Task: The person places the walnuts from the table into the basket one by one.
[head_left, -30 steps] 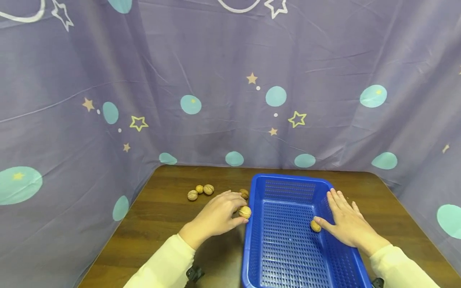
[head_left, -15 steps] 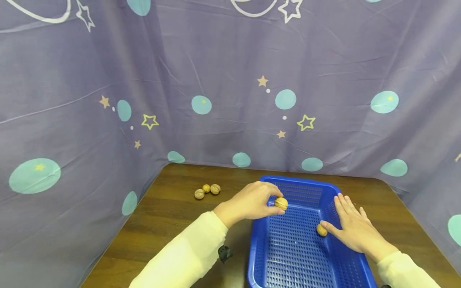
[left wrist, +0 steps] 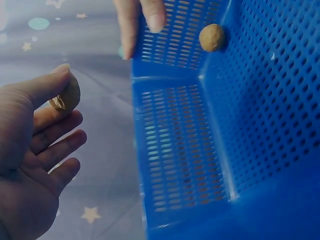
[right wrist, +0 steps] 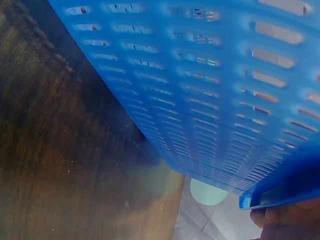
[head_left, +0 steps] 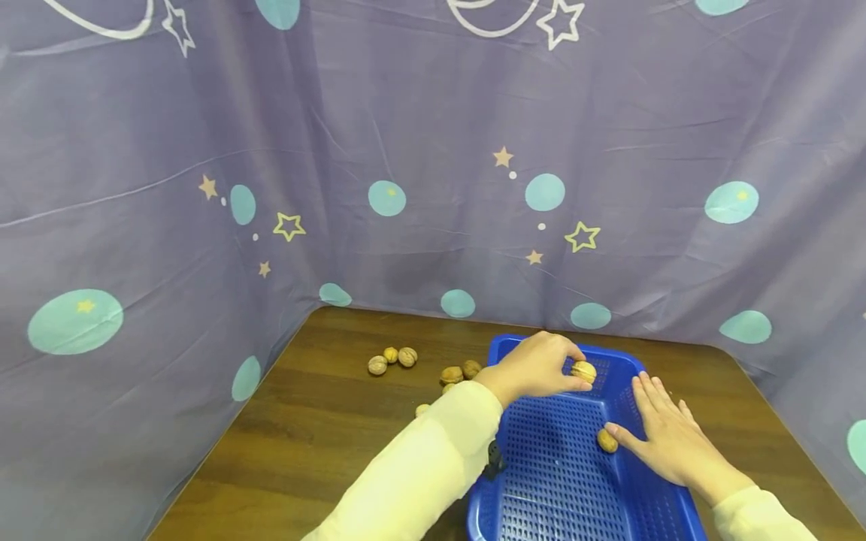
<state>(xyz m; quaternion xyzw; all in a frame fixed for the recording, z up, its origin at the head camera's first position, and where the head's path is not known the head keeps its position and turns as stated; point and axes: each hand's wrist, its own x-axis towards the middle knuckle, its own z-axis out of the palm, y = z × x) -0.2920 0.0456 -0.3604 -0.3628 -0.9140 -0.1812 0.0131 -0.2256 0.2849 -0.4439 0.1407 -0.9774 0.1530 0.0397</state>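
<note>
My left hand (head_left: pixel 539 366) pinches a walnut (head_left: pixel 583 372) between thumb and fingers, above the far part of a blue plastic basket (head_left: pixel 478 502). In the left wrist view the same walnut (left wrist: pixel 69 95) sits at the thumb and forefinger, while the other fingers curl loosely. My right hand (head_left: pixel 670 437) lies with straight fingers over the basket's right rim, thumb on the inner side. Another walnut (head_left: pixel 607 441) lies in the basket by that thumb, against the right wall. The right wrist view shows the basket's slotted outer wall (right wrist: pixel 200 100) and part of the right hand (right wrist: pixel 292 220) at its rim.
Several walnuts lie on the wooden table (head_left: pixel 304 421) left of the basket: a small group (head_left: pixel 391 358) further left, and others (head_left: pixel 452 375) near the basket's left side, partly hidden by the left sleeve. A purple patterned curtain (head_left: pixel 419 150) hangs behind the table.
My left hand has picked up a walnut from beside the basket's left rim and carried it right, over the basket. The right hand stays on the right rim. The head view has shifted slightly.
</note>
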